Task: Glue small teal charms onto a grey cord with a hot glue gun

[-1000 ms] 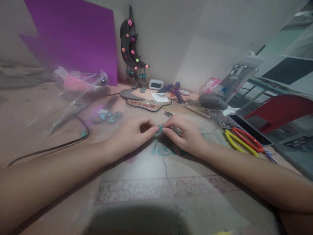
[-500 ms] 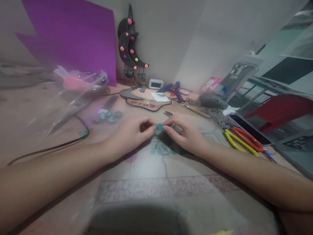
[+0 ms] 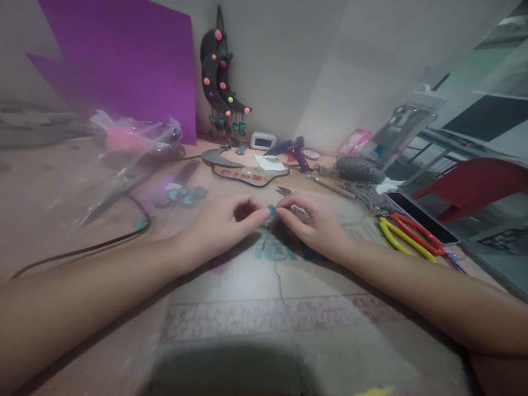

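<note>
A small teal piece (image 3: pixel 271 210), partly hidden by fingertips, is pinched between my two hands above the table. My left hand (image 3: pixel 229 223) is closed on its left side, thumb stretched along it. Thumb and forefinger of my right hand (image 3: pixel 313 224) grip the other side. A thin dark cord (image 3: pixel 264 240) hangs below the piece. Just behind my right hand lie small scissors or snips (image 3: pixel 284 191), partly covered by it. Several blurred teal pieces (image 3: pixel 186 196) rest beyond my left hand.
A purple glue gun (image 3: pixel 289 149), white digital clock (image 3: pixel 263 141) and grey crescent (image 3: pixel 220 158) stand at the back. Yarn (image 3: pixel 358 170), a phone (image 3: pixel 421 217) and pliers with red and yellow handles (image 3: pixel 412 239) lie right. Left are a plastic bag (image 3: pixel 132 137) and black cable (image 3: pixel 103 243).
My left thumb has slid slightly right and up over the teal piece, covering more of it. The piece has risen a little; both hands remain close together.
</note>
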`<state>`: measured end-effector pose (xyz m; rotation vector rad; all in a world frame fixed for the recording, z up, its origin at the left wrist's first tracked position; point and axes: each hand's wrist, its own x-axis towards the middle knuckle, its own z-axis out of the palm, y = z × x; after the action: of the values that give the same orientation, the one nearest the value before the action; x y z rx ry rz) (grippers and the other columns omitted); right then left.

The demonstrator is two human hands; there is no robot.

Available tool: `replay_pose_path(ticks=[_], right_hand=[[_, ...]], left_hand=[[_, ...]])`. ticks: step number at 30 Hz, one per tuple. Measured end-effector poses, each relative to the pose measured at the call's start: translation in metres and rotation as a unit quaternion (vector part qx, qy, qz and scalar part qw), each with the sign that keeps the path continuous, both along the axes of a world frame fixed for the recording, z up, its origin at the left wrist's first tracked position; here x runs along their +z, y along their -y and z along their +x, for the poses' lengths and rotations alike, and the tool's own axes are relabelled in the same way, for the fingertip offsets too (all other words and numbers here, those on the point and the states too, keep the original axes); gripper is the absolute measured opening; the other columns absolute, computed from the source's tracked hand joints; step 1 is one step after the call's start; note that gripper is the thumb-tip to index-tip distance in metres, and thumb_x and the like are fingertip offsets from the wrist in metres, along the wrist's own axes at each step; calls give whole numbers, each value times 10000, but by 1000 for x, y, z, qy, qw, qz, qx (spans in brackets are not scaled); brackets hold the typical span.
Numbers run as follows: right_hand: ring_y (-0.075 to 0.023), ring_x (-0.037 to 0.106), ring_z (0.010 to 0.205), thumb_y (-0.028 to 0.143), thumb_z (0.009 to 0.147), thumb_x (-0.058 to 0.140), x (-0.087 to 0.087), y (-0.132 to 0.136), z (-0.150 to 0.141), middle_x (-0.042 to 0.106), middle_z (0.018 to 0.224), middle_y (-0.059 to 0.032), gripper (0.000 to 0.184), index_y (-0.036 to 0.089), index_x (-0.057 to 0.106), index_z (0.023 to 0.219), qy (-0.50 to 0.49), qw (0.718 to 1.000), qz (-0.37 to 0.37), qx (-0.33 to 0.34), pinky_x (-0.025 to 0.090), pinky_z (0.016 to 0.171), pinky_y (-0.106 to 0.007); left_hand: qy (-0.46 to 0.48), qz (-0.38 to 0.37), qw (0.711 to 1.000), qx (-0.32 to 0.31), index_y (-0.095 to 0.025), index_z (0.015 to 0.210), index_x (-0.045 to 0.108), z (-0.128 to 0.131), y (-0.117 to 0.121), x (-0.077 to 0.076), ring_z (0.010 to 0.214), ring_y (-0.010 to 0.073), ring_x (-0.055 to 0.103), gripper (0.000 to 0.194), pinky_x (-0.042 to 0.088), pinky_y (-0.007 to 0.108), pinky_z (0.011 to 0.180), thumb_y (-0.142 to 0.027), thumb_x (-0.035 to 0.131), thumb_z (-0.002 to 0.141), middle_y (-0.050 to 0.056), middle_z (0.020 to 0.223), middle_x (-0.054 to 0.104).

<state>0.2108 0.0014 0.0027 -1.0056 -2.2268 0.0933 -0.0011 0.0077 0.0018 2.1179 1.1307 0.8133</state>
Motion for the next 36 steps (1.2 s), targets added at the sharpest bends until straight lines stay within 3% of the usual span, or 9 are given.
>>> replay_pose_path(ticks=[7,23,36], right_hand=[[-165,592,732,259,935,567,0,1,0,672,751,-27,142,190,634,831,24,998,20,54,427,719,-311],[-152,600,705,256,936,564,0,0,-1,684,753,-21,161,191,646,815,14,1000,5,22,433,691,-293],[-151,600,710,238,926,575,0,0,0,678,747,-21,145,177,650,818,15,1000,-3,20,425,693,-284]], left_hand=[[-1,10,1000,-6,-205,823,680,0,-2,-3,727,181,612,318,450,287,662,-504,581,865,11,797,708],[31,27,999,-13,-205,967,669,-1,-4,-7,855,187,660,210,494,304,765,-370,553,907,21,939,728],[-46,82,995,-13,-197,907,662,-3,-3,-4,828,197,637,205,448,313,742,-325,503,917,28,886,718]])
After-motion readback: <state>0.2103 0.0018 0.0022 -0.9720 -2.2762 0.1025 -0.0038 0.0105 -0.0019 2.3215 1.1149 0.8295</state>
